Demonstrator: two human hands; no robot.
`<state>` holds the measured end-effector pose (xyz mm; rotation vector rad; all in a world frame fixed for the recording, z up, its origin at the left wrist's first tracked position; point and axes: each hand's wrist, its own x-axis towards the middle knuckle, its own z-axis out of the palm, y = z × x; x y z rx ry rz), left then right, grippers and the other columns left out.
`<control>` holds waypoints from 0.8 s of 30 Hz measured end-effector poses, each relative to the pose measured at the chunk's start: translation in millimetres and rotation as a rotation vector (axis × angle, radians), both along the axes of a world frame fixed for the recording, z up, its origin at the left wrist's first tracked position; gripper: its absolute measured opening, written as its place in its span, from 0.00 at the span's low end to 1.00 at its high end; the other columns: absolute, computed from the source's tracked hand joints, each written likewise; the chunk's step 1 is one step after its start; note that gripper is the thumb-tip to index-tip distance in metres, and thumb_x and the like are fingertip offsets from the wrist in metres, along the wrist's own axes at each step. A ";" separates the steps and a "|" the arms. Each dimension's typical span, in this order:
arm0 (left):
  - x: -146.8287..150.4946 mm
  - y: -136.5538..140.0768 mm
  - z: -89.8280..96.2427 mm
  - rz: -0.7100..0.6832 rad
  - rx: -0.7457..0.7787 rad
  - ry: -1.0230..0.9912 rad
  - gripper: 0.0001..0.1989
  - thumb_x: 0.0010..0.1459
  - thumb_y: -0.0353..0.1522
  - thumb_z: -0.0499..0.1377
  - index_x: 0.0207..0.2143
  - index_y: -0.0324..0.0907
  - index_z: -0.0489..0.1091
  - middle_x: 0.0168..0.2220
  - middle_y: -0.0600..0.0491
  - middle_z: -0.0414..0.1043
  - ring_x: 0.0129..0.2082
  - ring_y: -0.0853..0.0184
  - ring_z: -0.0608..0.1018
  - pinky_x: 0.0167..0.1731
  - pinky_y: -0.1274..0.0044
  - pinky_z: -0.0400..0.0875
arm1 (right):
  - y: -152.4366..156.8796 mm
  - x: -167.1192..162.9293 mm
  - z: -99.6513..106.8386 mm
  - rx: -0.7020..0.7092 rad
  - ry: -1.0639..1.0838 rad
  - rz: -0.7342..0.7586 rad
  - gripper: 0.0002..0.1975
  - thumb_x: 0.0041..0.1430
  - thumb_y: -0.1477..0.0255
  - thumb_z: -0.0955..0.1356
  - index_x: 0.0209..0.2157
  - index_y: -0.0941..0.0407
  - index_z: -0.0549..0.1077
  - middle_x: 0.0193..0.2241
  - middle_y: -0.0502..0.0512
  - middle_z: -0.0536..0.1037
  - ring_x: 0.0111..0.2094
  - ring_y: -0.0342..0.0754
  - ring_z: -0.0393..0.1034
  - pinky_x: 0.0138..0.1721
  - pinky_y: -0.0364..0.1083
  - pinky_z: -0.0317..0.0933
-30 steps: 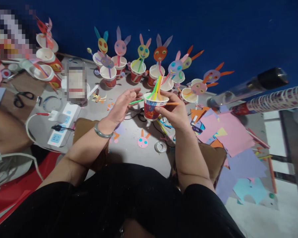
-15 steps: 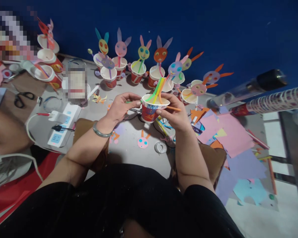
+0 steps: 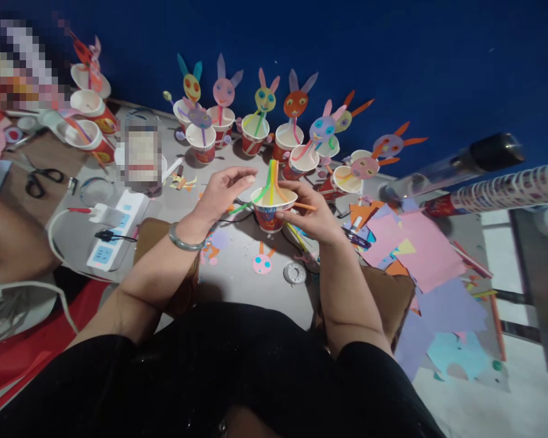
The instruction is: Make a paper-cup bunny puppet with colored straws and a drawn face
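Note:
My right hand [image 3: 314, 210] grips a red paper cup [image 3: 268, 220] from its right side, fingers behind and thumb in front. Green, yellow and orange straws [image 3: 274, 177] rise from inside the cup. An orange straw end sticks out through its right side and a green one through its left. My left hand [image 3: 228, 190], with a bangle at the wrist, hovers just left of the cup, fingers apart and holding nothing. On the table below lies a pink paper rabbit face [image 3: 262, 263] with blue eyes and orange ears, near a roll of tape [image 3: 295, 273].
Finished rabbit cups, such as one with an orange face [image 3: 295, 104], line the blue wall. Coloured paper sheets [image 3: 427, 246] and a long stack of cups [image 3: 506, 185] lie right. A power strip [image 3: 117, 230] and scissors [image 3: 43, 180] are left, beside another person's arm [image 3: 13, 243].
My left hand has let go of the green straw end and moved slightly away from the cup. The cup has shifted a little left and down in my right hand.

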<state>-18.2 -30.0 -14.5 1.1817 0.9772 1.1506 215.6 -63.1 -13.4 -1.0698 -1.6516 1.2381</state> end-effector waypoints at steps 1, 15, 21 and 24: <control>0.1 -0.6 0.6 -0.024 0.014 -0.017 0.23 0.49 0.47 0.73 0.42 0.42 0.81 0.41 0.50 0.83 0.44 0.65 0.81 0.49 0.73 0.74 | -0.8 -0.8 0.8 -0.004 -0.024 0.040 0.34 0.48 0.57 0.81 0.55 0.50 0.75 0.54 0.56 0.80 0.52 0.53 0.77 0.53 0.52 0.72; 4.9 -6.0 -2.2 0.103 0.191 0.093 0.09 0.50 0.34 0.69 0.33 0.39 0.79 0.31 0.53 0.81 0.31 0.71 0.79 0.37 0.78 0.75 | -13.0 -17.6 3.8 0.099 -0.226 0.139 0.28 0.58 0.60 0.75 0.57 0.55 0.73 0.54 0.60 0.80 0.53 0.56 0.77 0.56 0.55 0.70; 9.4 -12.3 -7.5 0.234 0.327 0.235 0.06 0.54 0.32 0.66 0.34 0.39 0.78 0.31 0.53 0.81 0.32 0.72 0.79 0.35 0.80 0.74 | -16.0 -22.0 0.6 0.155 -0.268 0.129 0.27 0.59 0.63 0.74 0.58 0.54 0.72 0.54 0.60 0.81 0.52 0.55 0.78 0.55 0.54 0.70; 11.7 -12.9 -10.3 0.194 0.325 0.176 0.08 0.56 0.33 0.65 0.37 0.39 0.78 0.36 0.51 0.82 0.36 0.71 0.81 0.41 0.78 0.76 | -15.7 -21.5 -0.6 0.139 -0.240 0.116 0.28 0.58 0.62 0.75 0.58 0.53 0.72 0.55 0.60 0.80 0.54 0.56 0.77 0.57 0.55 0.69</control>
